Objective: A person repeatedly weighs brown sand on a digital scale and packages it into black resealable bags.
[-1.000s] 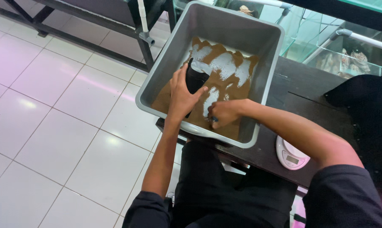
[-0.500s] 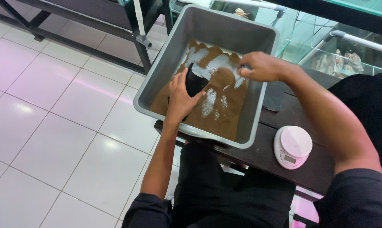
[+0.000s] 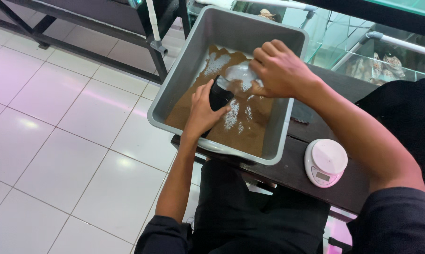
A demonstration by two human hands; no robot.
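White floor tiles are showing under a dark table (image 3: 292,171) where a grey tub (image 3: 184,89) of brown granules (image 3: 250,127) is sitting, a small white kitchen scale (image 3: 326,162) lying just beside it. The left hand (image 3: 202,110) is curling its fingers around a black bag (image 3: 218,96) held open inside the tub, while the right hand (image 3: 278,70), fingers loosely bunched, is hovering above; whether it is pinching anything I cannot tell. Filling seems to be in hand, so steadying the bag's mouth is mattering most; no labels are showing.

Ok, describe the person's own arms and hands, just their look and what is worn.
Both arms are bare from the hands up to short black sleeves near the shoulders. The left hand and right hand wear no gloves, and no rings, watch or bracelets show. The clothing below is black too.
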